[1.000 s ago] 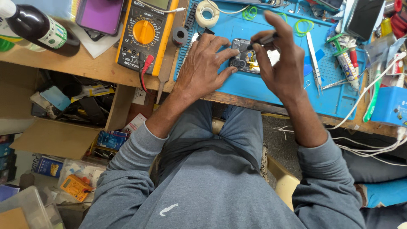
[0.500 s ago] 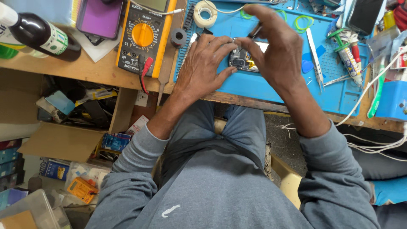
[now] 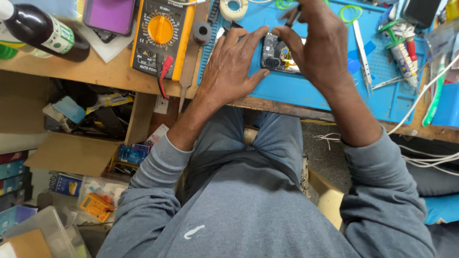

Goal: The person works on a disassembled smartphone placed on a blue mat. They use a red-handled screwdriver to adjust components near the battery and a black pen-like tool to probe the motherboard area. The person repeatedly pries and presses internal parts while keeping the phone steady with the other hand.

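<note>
One opened phone [image 3: 278,56], back cover off, circuit board and camera module exposed; lies on the blue work mat [image 3: 311,91] at the front of the wooden surface [image 3: 95,71], between both hands.
Left hand [image 3: 233,67]: palm down on the mat, fingers spread flat, fingertips touching the phone's left edge; grips nothing.
Right hand [image 3: 319,45]: arched over the phone's right side, fingers pinched on a thin dark tool [image 3: 292,16] whose tip points down toward the phone.
Tweezers [image 3: 362,52]: on the mat, just right of the right hand.
Green ring [image 3: 351,13]: on the mat, near the top edge.
Solder spool [image 3: 234,8]: at the mat's top left corner.
Yellow multimeter [image 3: 161,36]: on the surface left of the mat, red and black leads plugged in.
Purple phone [image 3: 109,15]: left of the multimeter.
Dark bottle [image 3: 43,34]: lying on its side at the far left.
White cables [image 3: 430,153]: hanging off the surface's right edge.
</note>
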`<action>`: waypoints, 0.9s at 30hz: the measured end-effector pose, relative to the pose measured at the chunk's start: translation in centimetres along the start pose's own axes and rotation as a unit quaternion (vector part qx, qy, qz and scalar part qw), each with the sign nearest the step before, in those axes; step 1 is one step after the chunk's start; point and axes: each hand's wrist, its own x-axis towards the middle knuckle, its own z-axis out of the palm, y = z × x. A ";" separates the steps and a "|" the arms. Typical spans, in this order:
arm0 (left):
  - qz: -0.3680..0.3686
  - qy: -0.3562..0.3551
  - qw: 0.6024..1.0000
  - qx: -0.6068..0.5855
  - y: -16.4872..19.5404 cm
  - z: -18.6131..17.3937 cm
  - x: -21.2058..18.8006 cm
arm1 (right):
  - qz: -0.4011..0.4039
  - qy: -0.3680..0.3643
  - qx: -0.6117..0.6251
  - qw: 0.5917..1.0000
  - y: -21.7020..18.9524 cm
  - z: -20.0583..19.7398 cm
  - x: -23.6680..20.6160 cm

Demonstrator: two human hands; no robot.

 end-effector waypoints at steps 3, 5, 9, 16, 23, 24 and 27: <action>-0.037 -0.030 0.999 0.008 0.0 0.0 0.0 | 0.006 -0.029 0.053 0.998 0.3 0.2 -0.2; -0.025 -0.025 0.999 0.008 0.0 0.0 -0.1 | 0.014 -0.044 0.087 0.995 0.2 -0.1 -0.3; -0.024 -0.028 0.999 -0.006 0.1 -0.1 0.0 | -0.025 -0.070 0.109 0.991 -0.5 -1.2 -0.2; -0.008 -0.010 1.000 0.000 0.5 -0.5 0.3 | 0.049 -0.049 0.090 0.993 -1.1 -1.2 0.6; 0.031 -0.017 0.999 0.041 1.4 -0.7 -1.8 | -0.020 -0.068 0.155 0.985 0.6 -0.6 -0.2; 0.039 -0.038 0.997 0.051 1.7 -0.7 -2.1 | -0.018 -0.066 0.155 0.986 0.7 -0.4 -0.3; 0.056 -0.024 0.995 0.079 2.6 -0.7 -2.8 | -0.002 -0.080 0.146 0.986 0.8 0.0 -0.4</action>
